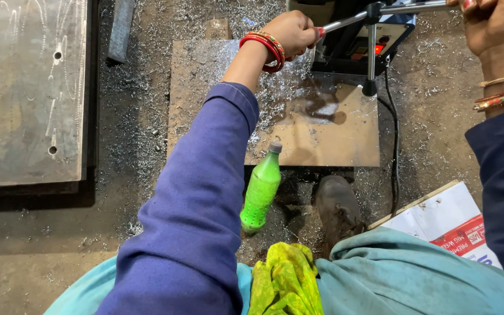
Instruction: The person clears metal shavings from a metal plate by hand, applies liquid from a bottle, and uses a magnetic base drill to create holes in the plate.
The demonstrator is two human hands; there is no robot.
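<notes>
Left hand (290, 32) is closed in a fist around the red-tipped end of a metal feed lever (345, 22) of a magnetic drill (360, 41) at top centre. Right hand (494, 26), top right and partly out of frame, lies over a second lever arm (415, 7); fingers appear curled on it, but the grip itself is cut off, so cannot tell for certain. Red bangles (266, 49) on the left wrist. The drill stands on a rusty steel plate (322, 140) covered in silver swarf. A green plastic bottle (261, 189) with grey cap stands on the floor just at the plate's near edge, beside a worn shoe (338, 207). White cardboard sheet with a red label patch (447, 224) lies lower right. A larger grey steel plate (27, 87) with holes lies at left.
</notes>
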